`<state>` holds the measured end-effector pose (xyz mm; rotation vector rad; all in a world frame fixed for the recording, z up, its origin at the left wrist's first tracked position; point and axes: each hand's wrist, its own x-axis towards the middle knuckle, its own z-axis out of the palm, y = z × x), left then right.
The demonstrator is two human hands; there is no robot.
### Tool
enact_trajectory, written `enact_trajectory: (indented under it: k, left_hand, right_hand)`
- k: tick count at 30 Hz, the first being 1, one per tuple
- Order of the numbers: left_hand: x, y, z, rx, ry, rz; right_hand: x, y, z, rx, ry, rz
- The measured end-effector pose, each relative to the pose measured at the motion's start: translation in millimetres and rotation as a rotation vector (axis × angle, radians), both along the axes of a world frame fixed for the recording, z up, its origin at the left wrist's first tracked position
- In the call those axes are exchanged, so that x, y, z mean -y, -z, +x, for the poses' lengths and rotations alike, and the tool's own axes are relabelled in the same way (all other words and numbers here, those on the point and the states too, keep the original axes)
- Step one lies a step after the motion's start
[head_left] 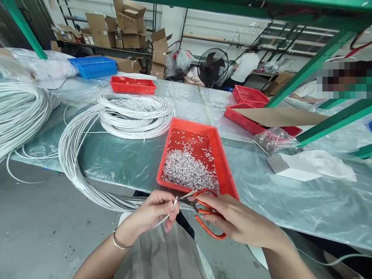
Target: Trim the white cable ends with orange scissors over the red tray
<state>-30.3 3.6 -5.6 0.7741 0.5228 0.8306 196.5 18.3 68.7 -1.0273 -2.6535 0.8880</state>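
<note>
My left hand (155,212) is closed, pinching a thin white cable (162,221) near its end between thumb and fingers. My right hand (232,217) grips scissors (190,203) by their orange handles. The dark blades point left and reach the cable end by my left fingertips; whether they touch it is too fine to tell. Just beyond both hands lies a red tray (226,166) with a heap of small shiny clear-silver pieces (188,168). A bundle of white cables (84,190) curves from the table edge and passes behind my hands.
Coils of white cable (136,116) lie left of the tray, with another large coil (23,112) further left. More red trays (132,85), a blue bin (93,68) and a white box (293,166) stand about. Green posts (314,69) rise at right. Two people are beyond the table.
</note>
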Motion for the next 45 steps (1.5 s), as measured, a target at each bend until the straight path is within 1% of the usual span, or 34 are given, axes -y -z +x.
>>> enact_trajectory:
  k: [2, 3, 5, 7, 9, 11, 14, 16, 18, 22, 25, 26, 28, 30, 32, 34, 35, 38, 40, 41, 43, 44, 45]
  left_hand:
    - [0.6, 0.7, -0.4, 0.048, 0.070, -0.021]
    - [0.8, 0.6, -0.1, 0.054, 0.078, -0.020]
    - [1.7, -0.7, 1.8, 0.036, 0.050, 0.002]
    - [3.9, -3.3, 5.3, -0.036, -0.018, 0.059]
    - [7.9, -6.7, 9.2, -0.150, -0.098, 0.141]
    - [12.8, -10.0, 12.6, -0.256, -0.181, 0.214]
    - [18.7, -12.8, 15.0, -0.314, -0.308, 0.277]
    - [20.6, -13.4, 15.1, -0.308, -0.360, 0.292]
    - [21.2, -14.0, 14.7, -0.296, -0.368, 0.285]
    - [20.4, -15.5, 14.2, -0.266, -0.316, 0.245]
    - [19.7, -15.2, 15.1, -0.267, -0.316, 0.255]
    - [19.6, -14.9, 15.8, -0.298, -0.353, 0.288]
    - [19.9, -14.9, 17.5, -0.438, -0.504, 0.419]
    - [20.7, -15.9, 19.5, -0.622, -0.690, 0.616]
    - [21.0, -17.2, 21.6, -0.761, -0.834, 0.817]
    - [19.9, -17.4, 23.2, -0.818, -0.924, 0.972]
    - [18.6, -16.9, 23.9, -0.830, -0.956, 1.021]
    - [13.2, -13.7, 25.0, -0.843, -1.002, 1.067]
    - [10.2, -12.2, 25.1, -0.841, -0.990, 1.063]
    - [9.3, -11.9, 24.8, -0.840, -0.957, 1.059]
    - [8.7, -11.9, 22.7, -0.854, -0.816, 1.052]
    - [8.9, -11.7, 20.2, -0.877, -0.726, 1.048]
    - [9.2, -11.0, 16.3, -0.908, -0.642, 1.044]
  right_hand:
    - [-2.5, 1.9, 0.0, -0.022, 0.021, -0.030]
    - [-3.3, 4.1, -1.2, -0.047, 0.049, -0.043]
    - [-3.7, 10.3, -7.1, -0.141, 0.130, -0.085]
    - [-2.1, 17.0, -18.4, -0.303, 0.221, -0.143]
    - [1.2, 22.0, -32.9, -0.460, 0.311, -0.184]
    - [5.7, 25.2, -46.2, -0.554, 0.368, -0.209]
    - [11.3, 29.7, -57.0, -0.634, 0.431, -0.192]
    - [12.7, 33.5, -58.5, -0.701, 0.497, -0.150]
    - [12.5, 37.3, -58.1, -0.763, 0.543, -0.124]
    - [12.4, 42.7, -57.5, -0.828, 0.514, -0.156]
    - [14.9, 45.1, -59.8, -0.889, 0.553, -0.185]
    - [15.6, 45.5, -60.9, -0.907, 0.565, -0.189]
    - [15.6, 45.4, -62.7, -0.926, 0.550, -0.191]
    - [13.5, 43.6, -63.5, -0.924, 0.508, -0.206]
    - [10.8, 40.6, -62.9, -0.920, 0.476, -0.246]
    - [10.1, 37.7, -61.5, -0.920, 0.465, -0.300]
    - [11.1, 36.5, -60.6, -0.919, 0.455, -0.325]
    - [18.2, 34.0, -57.6, -0.888, 0.402, -0.366]
    - [20.1, 32.5, -52.4, -0.852, 0.417, -0.287]
    - [17.8, 31.7, -47.8, -0.827, 0.465, -0.202]
    - [4.0, 30.0, -33.8, -0.741, 0.624, 0.037]
    - [-7.0, 29.2, -24.7, -0.677, 0.722, 0.165]
    - [-19.6, 28.7, -14.8, -0.575, 0.785, 0.266]
